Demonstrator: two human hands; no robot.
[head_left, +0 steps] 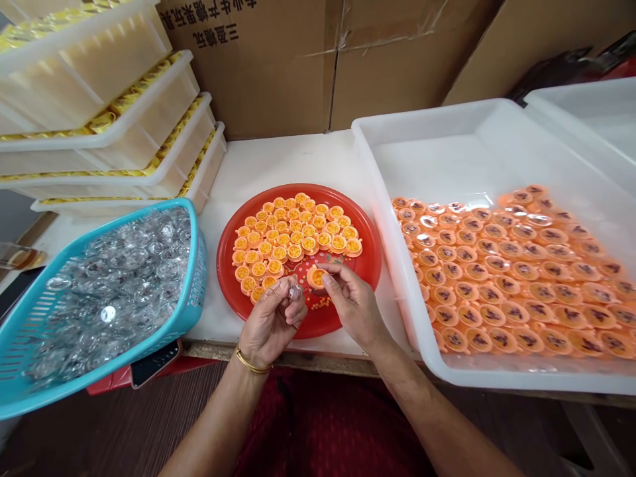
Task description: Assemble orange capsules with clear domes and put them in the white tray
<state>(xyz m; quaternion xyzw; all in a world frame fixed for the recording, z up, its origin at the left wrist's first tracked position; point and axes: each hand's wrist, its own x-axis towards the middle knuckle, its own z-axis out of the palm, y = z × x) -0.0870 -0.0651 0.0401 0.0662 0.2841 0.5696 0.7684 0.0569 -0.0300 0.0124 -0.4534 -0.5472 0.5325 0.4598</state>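
Two bare hands, both busy, worked over a red tray at mid-frame. We logged the left hand (268,324), just below centre, with thumb and fingers curled round a small clear piece (295,291); part of it was hidden, so its exact shape we couldn't tell. We logged the right hand (355,306) pinching an orange cup (317,277) by its edge, face up, yellow bits showing inside. Cup and clear piece sat near each other, apart, above the lower part of the red tray (368,275).

We noted rows of similar uncovered cups (297,237) on the tray, plus loose yellow bits (322,303) near its lower edge. At left we had a teal basket (197,278) heaped with shiny clear pieces (144,265); at right, a white bin (477,374) with many orange cups under glossy, dark-marked covers (509,286). Upper left: stacked pale trays (109,159) of yellow items.

We judged the step in hand as matching clear piece to cup. The next move, we reckoned, called for keeping the cup level so nothing spilled, turning the clear piece squarely over its mouth, and pressing evenly with the thumb.
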